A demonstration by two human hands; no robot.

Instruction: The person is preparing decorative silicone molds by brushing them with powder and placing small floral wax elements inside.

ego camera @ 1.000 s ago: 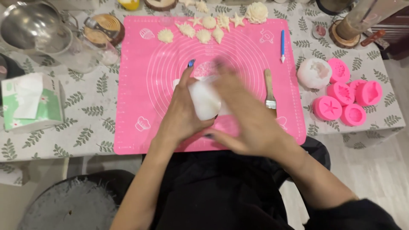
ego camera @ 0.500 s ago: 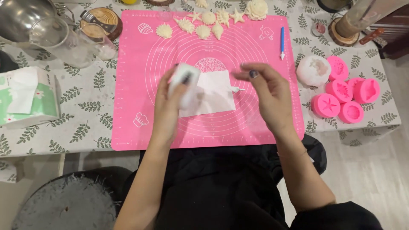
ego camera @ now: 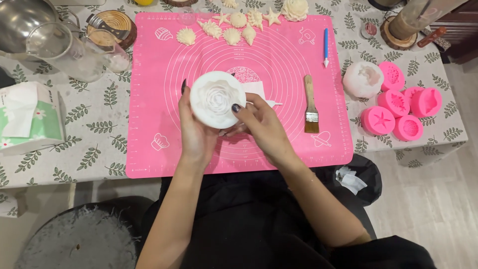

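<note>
Now cradling white rose mold [ego camera: 217, 98] in left hand [ego camera: 196, 130], right hand [ego camera: 259, 124] pinching its rim — likely risking tearing the soft shape if squeezing unevenly.

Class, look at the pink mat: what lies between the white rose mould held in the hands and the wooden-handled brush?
In the head view, a small white tool lies on the pink mat between the white rose mould and the brush; the right hand reaches partly across too.
</note>
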